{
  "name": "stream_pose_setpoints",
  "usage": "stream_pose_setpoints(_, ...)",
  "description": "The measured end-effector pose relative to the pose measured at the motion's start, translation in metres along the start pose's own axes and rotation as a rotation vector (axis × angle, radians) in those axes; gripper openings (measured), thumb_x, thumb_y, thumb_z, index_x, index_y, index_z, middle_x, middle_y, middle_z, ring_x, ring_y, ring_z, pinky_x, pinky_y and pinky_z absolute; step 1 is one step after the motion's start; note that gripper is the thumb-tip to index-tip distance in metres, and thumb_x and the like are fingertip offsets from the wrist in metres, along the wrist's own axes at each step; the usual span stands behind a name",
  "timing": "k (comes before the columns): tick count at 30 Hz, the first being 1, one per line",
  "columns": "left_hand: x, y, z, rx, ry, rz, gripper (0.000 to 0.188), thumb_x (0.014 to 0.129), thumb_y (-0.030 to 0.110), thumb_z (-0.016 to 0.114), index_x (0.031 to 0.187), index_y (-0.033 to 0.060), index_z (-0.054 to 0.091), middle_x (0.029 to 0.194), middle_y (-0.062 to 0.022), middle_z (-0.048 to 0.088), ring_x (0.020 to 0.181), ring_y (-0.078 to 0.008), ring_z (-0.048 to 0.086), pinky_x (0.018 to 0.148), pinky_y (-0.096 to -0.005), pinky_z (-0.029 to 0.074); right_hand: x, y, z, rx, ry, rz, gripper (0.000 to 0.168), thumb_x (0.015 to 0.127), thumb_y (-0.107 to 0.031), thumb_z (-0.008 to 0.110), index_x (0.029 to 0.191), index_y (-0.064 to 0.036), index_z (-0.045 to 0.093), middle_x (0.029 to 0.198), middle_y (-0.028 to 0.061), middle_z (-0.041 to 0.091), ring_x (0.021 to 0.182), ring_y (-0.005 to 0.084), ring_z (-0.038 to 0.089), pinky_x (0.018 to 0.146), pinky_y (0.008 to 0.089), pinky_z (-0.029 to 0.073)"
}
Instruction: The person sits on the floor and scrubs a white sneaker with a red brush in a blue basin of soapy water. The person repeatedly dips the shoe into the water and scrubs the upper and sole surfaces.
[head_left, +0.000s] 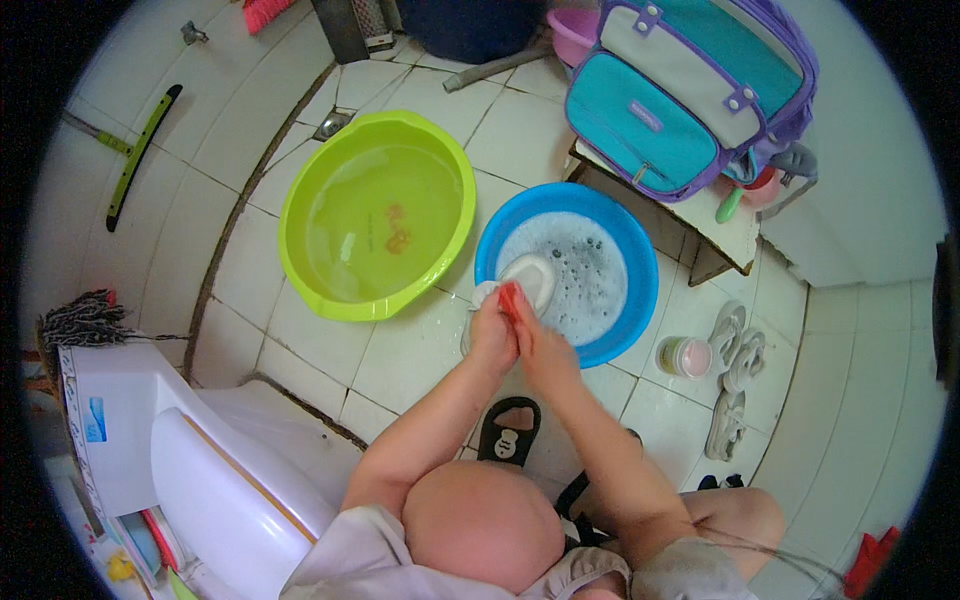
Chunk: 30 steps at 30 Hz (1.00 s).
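Observation:
Above the near left rim of the blue plastic basin (646, 285), my two hands are close together. My left hand (493, 334) grips a white shoe (536, 279), its pale sole showing beyond the fingers. A small red object (511, 300), perhaps a scrubbing brush, sits against the shoe. My right hand (547, 356) is closed around it, slightly blurred, and hides most of its shape. White suds (585, 262) with dark bubbles cover the water in the basin. To the left stands a lime-green basin (375, 309) holding clear water.
A turquoise and purple backpack (652, 112) rests on a low stool (701, 225). Right of the blue basin are a tub (684, 357) and several pale sandals (739, 352). A toilet (232, 495) is at left. A floor drain (331, 124) and a grey pipe (491, 70) lie farther back.

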<state>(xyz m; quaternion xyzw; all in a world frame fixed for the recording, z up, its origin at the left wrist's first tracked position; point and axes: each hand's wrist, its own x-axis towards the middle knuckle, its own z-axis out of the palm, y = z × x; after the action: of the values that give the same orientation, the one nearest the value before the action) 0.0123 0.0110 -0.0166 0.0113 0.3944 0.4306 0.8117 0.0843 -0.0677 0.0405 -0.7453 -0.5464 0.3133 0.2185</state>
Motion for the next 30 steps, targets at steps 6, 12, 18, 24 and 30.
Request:
stream_pose_setpoints(6,0.005,0.010,-0.012,0.064,0.112,-0.125,0.053,0.099,0.051,0.040,0.125,0.0050,0.051,0.116,-0.0112,0.060,0.107,-0.0247,0.057,0.093,-0.0383,0.046,-0.007,-0.019,-0.011,-0.083,-0.034,0.074,0.052,0.099,-0.025,0.041,0.150,-0.029,0.029,0.086,0.0239,0.066,0.078,0.0413,0.064,0.068,0.0509,0.049)
stream_pose_setpoints(12,-0.018,-0.007,0.013,0.031,-0.127,-0.157,0.057,0.101,0.052,0.033,0.135,0.0073,0.044,0.130,-0.0120,0.054,0.118,-0.0283,0.053,0.100,-0.0419,0.042,0.043,-0.003,-0.020,-0.144,-0.042,0.128,0.052,0.099,-0.025,0.043,0.149,-0.033,0.030,0.089,0.0211,0.067,0.078,0.0450,0.063,0.070,0.0506,0.050)
stream_pose_setpoints(18,-0.011,0.005,-0.002,0.165,-0.048,-0.031,0.061,0.101,0.054,0.029,0.139,0.0082,0.041,0.136,-0.0134,0.050,0.124,-0.0295,0.049,0.103,-0.0430,0.040,0.005,-0.019,-0.014,-0.105,-0.090,0.072,0.055,0.098,-0.029,0.045,0.149,-0.035,0.024,0.102,0.0229,0.065,0.085,0.0420,0.065,0.072,0.0497,0.052)
stream_pose_setpoints(24,-0.016,0.014,0.003,0.128,-0.058,-0.179,0.058,0.101,0.054,0.031,0.136,0.0091,0.042,0.129,-0.0117,0.054,0.116,-0.0273,0.053,0.098,-0.0416,0.043,-0.012,-0.011,-0.005,-0.052,0.038,-0.008,0.053,0.099,-0.030,0.043,0.149,-0.035,0.025,0.091,0.0238,0.065,0.077,0.0420,0.065,0.067,0.0506,0.051)
stream_pose_setpoints(30,-0.015,-0.001,-0.003,0.022,-0.204,-0.225,0.062,0.100,0.057,0.028,0.134,0.0079,0.045,0.127,-0.0131,0.055,0.118,-0.0304,0.052,0.103,-0.0444,0.040,0.033,-0.019,-0.026,-0.108,-0.088,0.132,0.053,0.100,-0.029,0.041,0.150,-0.034,0.025,0.099,0.0236,0.066,0.083,0.0430,0.064,0.071,0.0506,0.050)
